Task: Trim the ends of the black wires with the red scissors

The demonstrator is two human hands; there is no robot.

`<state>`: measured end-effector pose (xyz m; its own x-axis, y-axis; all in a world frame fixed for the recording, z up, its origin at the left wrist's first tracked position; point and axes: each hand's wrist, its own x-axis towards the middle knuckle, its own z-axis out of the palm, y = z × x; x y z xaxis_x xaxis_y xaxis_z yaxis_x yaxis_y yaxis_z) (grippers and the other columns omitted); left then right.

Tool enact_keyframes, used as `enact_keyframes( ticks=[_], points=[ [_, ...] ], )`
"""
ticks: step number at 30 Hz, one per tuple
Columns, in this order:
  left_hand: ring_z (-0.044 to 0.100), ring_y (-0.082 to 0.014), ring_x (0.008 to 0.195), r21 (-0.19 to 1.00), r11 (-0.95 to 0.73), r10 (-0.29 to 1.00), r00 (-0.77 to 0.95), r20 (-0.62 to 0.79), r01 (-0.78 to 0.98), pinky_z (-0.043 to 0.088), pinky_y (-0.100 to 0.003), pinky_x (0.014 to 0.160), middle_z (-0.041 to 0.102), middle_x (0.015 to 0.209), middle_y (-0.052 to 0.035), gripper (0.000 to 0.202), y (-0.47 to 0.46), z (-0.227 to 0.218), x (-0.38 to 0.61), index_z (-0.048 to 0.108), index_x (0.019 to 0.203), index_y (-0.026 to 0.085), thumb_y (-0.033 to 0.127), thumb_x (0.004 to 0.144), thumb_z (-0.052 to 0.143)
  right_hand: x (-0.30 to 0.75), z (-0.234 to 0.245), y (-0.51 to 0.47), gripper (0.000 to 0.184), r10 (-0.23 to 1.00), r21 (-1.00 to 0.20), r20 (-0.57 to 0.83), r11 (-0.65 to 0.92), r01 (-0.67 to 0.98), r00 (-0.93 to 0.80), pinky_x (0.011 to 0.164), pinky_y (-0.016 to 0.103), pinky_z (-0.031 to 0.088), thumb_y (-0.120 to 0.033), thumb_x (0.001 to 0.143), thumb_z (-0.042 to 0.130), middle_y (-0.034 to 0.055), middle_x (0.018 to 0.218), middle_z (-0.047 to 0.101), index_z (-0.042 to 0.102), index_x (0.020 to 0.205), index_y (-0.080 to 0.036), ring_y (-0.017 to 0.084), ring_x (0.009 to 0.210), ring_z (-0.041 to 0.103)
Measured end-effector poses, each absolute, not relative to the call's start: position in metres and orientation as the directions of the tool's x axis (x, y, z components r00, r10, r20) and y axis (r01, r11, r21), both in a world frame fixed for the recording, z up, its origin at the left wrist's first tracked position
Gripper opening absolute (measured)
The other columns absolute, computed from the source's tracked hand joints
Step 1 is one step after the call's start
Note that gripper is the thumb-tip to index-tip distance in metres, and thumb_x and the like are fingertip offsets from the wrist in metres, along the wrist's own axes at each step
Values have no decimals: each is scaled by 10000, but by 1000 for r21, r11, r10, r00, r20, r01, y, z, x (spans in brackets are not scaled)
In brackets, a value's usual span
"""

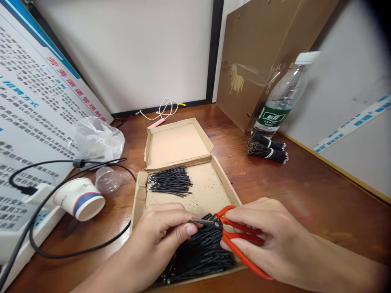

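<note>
My right hand (275, 236) is closed round the orange handles of a small pair of pliers (236, 236), whose dark jaws point left. My left hand (161, 234) pinches a thin black wire piece at the jaws' tip. Both hands hover over the near end of a shallow open cardboard box (195, 146). Under them lies a large heap of short black wires (201, 256). A smaller pile of black wires (169, 181) lies at the box's far left.
Two tied wire bundles (265, 148) lie by a plastic water bottle (282, 97) and a brown paper bag (259, 53). A tipped paper cup (81, 199), black cable (61, 252), clear plastic bag (96, 138) and printed board (30, 101) stand left.
</note>
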<state>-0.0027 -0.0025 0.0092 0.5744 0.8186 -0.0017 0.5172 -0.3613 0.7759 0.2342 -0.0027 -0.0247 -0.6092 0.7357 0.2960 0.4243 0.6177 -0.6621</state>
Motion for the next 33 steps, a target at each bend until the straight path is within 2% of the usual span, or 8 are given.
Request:
enact_keyframes(
  ticks=[6,13,17,20,24,27,33],
  points=[
    [540,-125,646,752,-386,811,586,1,534,363,-217,609,554,670,14,288,-3,8,-4,688,817,136,215,1000,480,234,-24,-1,266,728,-671,289,618,411,-622,481,238,230,-127,863,549,-83,589,301,376,679,-211,87,512,251],
    [555,-135,652,735,-391,818,576,1,554,371,-225,607,587,681,4,287,-4,6,-4,724,881,146,232,1000,478,235,-24,-3,274,728,-619,320,645,448,-606,491,247,258,-148,876,555,-84,573,350,403,654,-202,79,487,296],
    [578,-125,664,765,-334,857,516,3,550,386,-208,617,632,699,20,191,-3,3,-3,713,876,186,207,959,542,234,-26,-2,278,718,-581,351,671,461,-602,480,258,259,-141,888,529,-76,558,384,433,633,-196,85,477,300],
    [559,-109,596,829,-228,899,437,-22,511,392,-190,558,640,682,36,110,-4,0,-2,672,866,193,223,922,583,234,-29,0,245,712,-562,375,684,465,-593,472,264,260,-135,886,520,-68,549,415,487,650,-188,94,477,300],
    [493,-80,487,849,-214,906,423,-12,483,364,-178,482,622,632,41,182,-5,-2,-2,643,752,172,239,913,589,234,-31,-1,184,707,-534,403,697,479,-581,469,272,255,-118,869,516,-53,551,471,553,698,-172,103,478,309],
    [499,-78,480,832,-267,893,449,24,487,357,-177,473,640,627,27,221,-5,-1,-2,676,733,165,231,922,582,235,-31,-2,189,711,-544,402,692,474,-577,478,267,253,-121,864,521,-62,553,438,533,684,-178,101,486,282],
    [503,-80,485,825,-330,876,475,86,459,365,-180,500,624,594,25,244,-4,1,-1,701,717,159,189,926,577,235,-27,-4,265,744,-662,304,614,430,-595,473,222,232,-126,853,562,-86,583,291,395,662,-204,85,513,223]
  ],
)
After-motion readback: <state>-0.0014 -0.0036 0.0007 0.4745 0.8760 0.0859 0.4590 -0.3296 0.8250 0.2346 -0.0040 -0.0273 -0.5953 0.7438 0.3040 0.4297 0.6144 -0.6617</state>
